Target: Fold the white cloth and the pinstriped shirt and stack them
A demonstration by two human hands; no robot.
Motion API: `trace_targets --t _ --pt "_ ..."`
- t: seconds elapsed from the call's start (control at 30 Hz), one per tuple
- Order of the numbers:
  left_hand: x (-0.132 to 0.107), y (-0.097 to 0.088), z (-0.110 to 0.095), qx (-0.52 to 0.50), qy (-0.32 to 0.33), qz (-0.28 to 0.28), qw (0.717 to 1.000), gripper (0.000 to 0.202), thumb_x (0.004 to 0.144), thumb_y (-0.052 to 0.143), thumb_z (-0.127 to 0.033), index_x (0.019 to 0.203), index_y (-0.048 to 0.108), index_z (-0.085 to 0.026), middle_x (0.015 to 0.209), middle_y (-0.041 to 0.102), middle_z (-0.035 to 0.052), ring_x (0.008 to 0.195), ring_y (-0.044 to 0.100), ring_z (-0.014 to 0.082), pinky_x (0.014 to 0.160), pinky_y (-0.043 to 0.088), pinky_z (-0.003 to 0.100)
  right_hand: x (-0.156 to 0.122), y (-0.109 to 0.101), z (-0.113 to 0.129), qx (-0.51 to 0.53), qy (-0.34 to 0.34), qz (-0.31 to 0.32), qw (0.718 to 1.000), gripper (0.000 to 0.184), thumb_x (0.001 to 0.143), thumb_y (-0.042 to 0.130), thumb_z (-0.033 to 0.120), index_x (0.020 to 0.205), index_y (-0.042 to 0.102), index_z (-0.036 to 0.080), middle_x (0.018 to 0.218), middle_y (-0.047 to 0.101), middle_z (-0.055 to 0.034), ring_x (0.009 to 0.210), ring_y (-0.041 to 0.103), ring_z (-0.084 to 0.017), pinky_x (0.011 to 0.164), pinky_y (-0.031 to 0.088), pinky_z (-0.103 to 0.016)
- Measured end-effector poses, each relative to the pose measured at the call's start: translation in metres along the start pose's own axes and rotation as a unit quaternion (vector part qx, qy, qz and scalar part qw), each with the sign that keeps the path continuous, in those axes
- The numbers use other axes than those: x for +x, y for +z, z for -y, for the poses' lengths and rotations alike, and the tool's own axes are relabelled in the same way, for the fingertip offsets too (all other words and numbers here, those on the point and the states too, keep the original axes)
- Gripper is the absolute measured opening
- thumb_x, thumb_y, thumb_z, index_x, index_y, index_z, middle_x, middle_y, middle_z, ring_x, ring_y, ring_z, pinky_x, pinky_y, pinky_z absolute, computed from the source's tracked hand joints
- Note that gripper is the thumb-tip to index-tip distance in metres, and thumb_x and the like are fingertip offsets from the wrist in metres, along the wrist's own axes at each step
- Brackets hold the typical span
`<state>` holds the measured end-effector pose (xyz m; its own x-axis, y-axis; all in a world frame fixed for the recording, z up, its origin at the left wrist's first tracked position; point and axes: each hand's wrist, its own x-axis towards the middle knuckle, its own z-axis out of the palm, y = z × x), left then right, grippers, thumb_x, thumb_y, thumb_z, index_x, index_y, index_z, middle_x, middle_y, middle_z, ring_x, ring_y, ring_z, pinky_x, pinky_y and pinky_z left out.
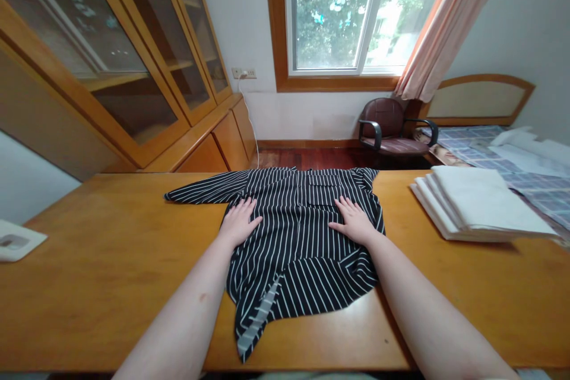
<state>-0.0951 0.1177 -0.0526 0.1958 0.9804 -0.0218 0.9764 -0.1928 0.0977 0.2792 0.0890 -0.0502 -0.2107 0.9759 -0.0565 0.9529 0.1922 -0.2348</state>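
A black shirt with thin white stripes lies spread on the wooden table, one sleeve stretched out to the left. My left hand rests flat on the shirt's left side with its fingers stretched out. On the right side, my right hand also lies flat, fingers apart. Neither hand holds anything. The shirt's lower hem hangs in a point toward the table's near edge.
A stack of folded white cloth sits at the table's right. A white object lies at the left edge. Behind the table are a wooden cabinet with glass doors, a dark armchair, a window and a bed.
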Motion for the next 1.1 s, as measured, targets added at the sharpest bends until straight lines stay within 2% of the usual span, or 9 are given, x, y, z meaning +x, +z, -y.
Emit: trace_targets --t 0.2,0.3,0.37,0.43,0.5,0.63,0.77,1.0,1.1 --pt "-0.001 0.001 0.000 0.004 0.004 -0.005 1.000 0.068 0.088 0.028 -0.059 0.145 0.027 -0.021 0.152 0.023 0.0048 0.140 0.018 0.0244 0.112 0.017 0.044 -0.004 -0.013 -0.005 0.076 0.002 0.015 0.997 0.081 0.079 0.055 0.053 0.144 0.029 0.012 0.151 0.023 -0.0140 0.140 0.016 -0.026 0.113 0.016 -0.042" --pt "-0.001 0.002 0.001 0.009 0.006 -0.009 1.000 0.070 0.088 0.028 -0.060 0.145 0.027 -0.020 0.152 0.023 0.0048 0.140 0.018 0.0244 0.112 0.016 0.043 -0.016 -0.035 0.002 0.142 0.007 0.036 0.989 0.069 0.076 0.062 0.042 0.137 0.043 0.016 0.143 0.041 -0.0124 0.132 0.036 -0.026 0.106 0.031 -0.038" --pt "-0.001 0.003 0.001 0.010 0.007 -0.012 1.000 0.070 0.088 0.028 -0.060 0.145 0.027 -0.020 0.152 0.024 0.0046 0.140 0.018 0.0246 0.112 0.016 0.043 -0.027 -0.050 0.013 0.163 0.003 0.071 0.984 0.051 0.075 0.063 0.038 0.122 0.057 0.021 0.123 0.060 -0.0088 0.112 0.055 -0.024 0.094 0.042 -0.034" --pt "-0.001 0.002 0.001 0.008 0.010 -0.015 1.000 0.070 0.088 0.027 -0.060 0.145 0.027 -0.020 0.151 0.024 0.0045 0.140 0.018 0.0245 0.112 0.016 0.043 -0.040 -0.060 0.027 0.160 0.008 0.146 0.976 0.037 0.072 0.065 0.037 0.106 0.065 0.022 0.101 0.069 -0.0052 0.089 0.064 -0.022 0.078 0.048 -0.032" --pt "-0.002 0.002 0.000 0.005 0.012 -0.018 1.000 0.069 0.088 0.027 -0.059 0.145 0.027 -0.020 0.151 0.025 0.0045 0.140 0.018 0.0242 0.112 0.016 0.043 -0.053 -0.063 0.037 0.135 0.022 0.198 0.971 0.031 0.069 0.067 0.040 0.095 0.067 0.023 0.089 0.070 -0.0033 0.077 0.064 -0.020 0.069 0.047 -0.029" --pt "-0.003 0.001 -0.001 0.000 0.005 -0.017 1.000 0.067 0.088 0.029 -0.059 0.145 0.028 -0.022 0.151 0.026 0.0044 0.140 0.019 0.0244 0.112 0.016 0.043 -0.080 -0.057 0.039 0.088 0.027 0.209 0.974 0.036 0.061 0.070 0.042 0.091 0.067 0.024 0.083 0.068 -0.0024 0.069 0.060 -0.018 0.058 0.042 -0.027" --pt "-0.003 0.002 0.000 -0.001 0.005 -0.018 1.000 0.067 0.088 0.030 -0.058 0.145 0.029 -0.021 0.151 0.026 0.0046 0.139 0.020 0.0245 0.112 0.017 0.043 -0.110 -0.054 0.025 0.102 0.042 0.256 0.960 0.015 0.066 0.062 0.034 0.074 0.068 0.023 0.066 0.063 -0.0002 0.059 0.055 -0.014 0.053 0.037 -0.025" --pt "-0.003 0.003 0.000 0.002 0.005 -0.025 1.000 0.068 0.088 0.031 -0.057 0.144 0.029 -0.020 0.150 0.027 0.0050 0.139 0.021 0.0249 0.112 0.018 0.044 -0.156 -0.053 -0.028 0.153 0.130 0.232 0.952 0.039 0.071 0.058 0.052 0.049 0.051 0.020 0.047 0.048 0.0012 0.049 0.041 -0.013 0.050 0.028 -0.028" --pt "-0.003 0.002 -0.001 0.001 0.004 -0.022 1.000 0.067 0.088 0.033 -0.056 0.144 0.030 -0.021 0.151 0.027 0.0048 0.139 0.020 0.0248 0.112 0.018 0.044 -0.168 -0.056 -0.052 0.143 0.182 0.211 0.950 0.043 0.072 0.056 0.057 0.048 0.049 0.022 0.048 0.052 -0.0013 0.048 0.044 -0.016 0.050 0.030 -0.030"
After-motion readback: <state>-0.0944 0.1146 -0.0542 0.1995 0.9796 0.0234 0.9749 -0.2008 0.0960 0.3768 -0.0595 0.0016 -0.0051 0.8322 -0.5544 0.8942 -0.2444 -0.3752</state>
